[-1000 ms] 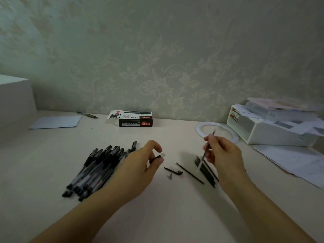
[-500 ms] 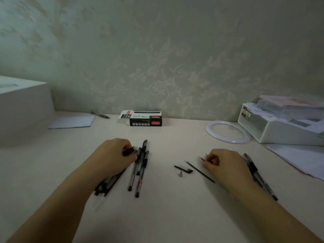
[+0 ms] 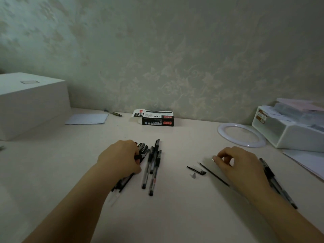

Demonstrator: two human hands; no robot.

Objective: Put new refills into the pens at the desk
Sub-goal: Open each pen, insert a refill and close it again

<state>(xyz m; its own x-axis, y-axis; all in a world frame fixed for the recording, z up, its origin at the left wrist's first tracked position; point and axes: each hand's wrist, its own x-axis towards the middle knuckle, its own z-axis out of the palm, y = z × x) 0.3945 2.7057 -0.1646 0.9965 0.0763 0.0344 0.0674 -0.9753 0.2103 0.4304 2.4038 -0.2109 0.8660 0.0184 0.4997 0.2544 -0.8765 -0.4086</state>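
Several black pens (image 3: pixel 152 165) are lying in a loose bunch on the desk (image 3: pixel 175 207), and the left hand (image 3: pixel 121 158) is resting over the bunch's left side with its fingers curling round some of them. The right hand (image 3: pixel 240 163) is hovering low near a thin black refill (image 3: pixel 213 173), its fingers loosely bent and gripping nothing visible, while a pen cap (image 3: pixel 197 170), a small tip piece (image 3: pixel 193 175) and more pens (image 3: pixel 277 183) are lying around it.
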